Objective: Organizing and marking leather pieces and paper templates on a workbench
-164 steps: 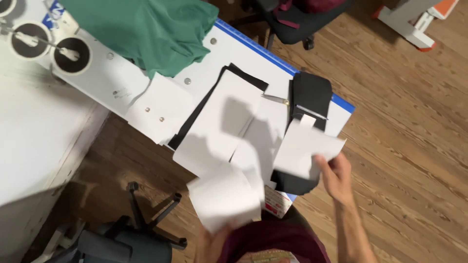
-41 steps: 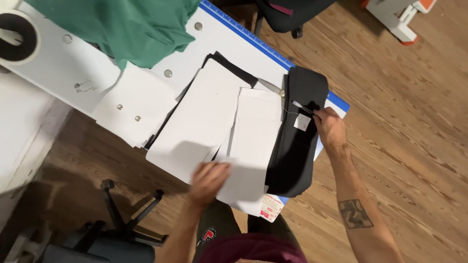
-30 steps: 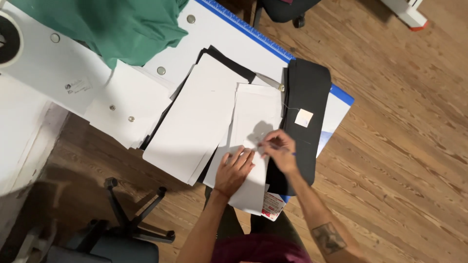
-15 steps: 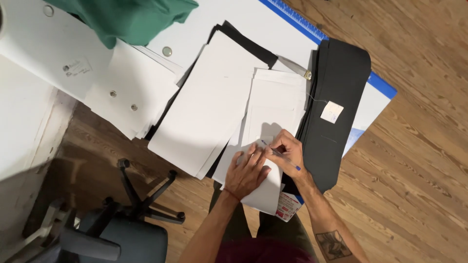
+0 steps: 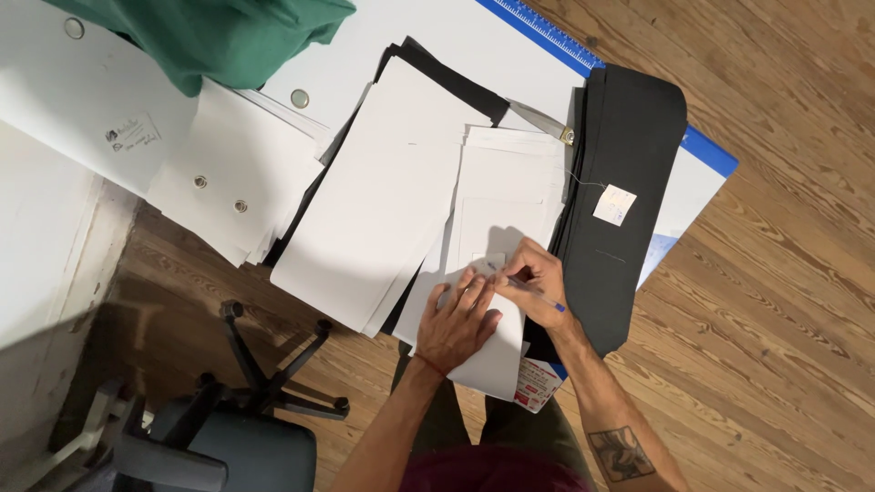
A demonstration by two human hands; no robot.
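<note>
My left hand [image 5: 460, 321] lies flat, fingers spread, on a stack of white paper sheets [image 5: 507, 205] near the table's front edge. My right hand [image 5: 538, 284] grips a blue pen [image 5: 529, 290] with its tip on the same sheet, just beside the left fingertips. A folded black fabric piece [image 5: 624, 182] with a small white tag [image 5: 614, 204] lies right of the sheets. A larger white sheet [image 5: 378, 205] overlaps the stack on the left, over a black sheet.
Green cloth [image 5: 214, 36] lies at the top left over white pattern cards with metal eyelets [image 5: 219, 182]. A blue ruler edge [image 5: 547, 32] runs along the white table. A small red and white box [image 5: 538, 394] sits under the sheet. An office chair [image 5: 237, 428] stands below left on the wooden floor.
My right hand left the black fabric's tag and came to the white sheet with the pen. My left hand settled flat on the sheet. The view moved closer.
</note>
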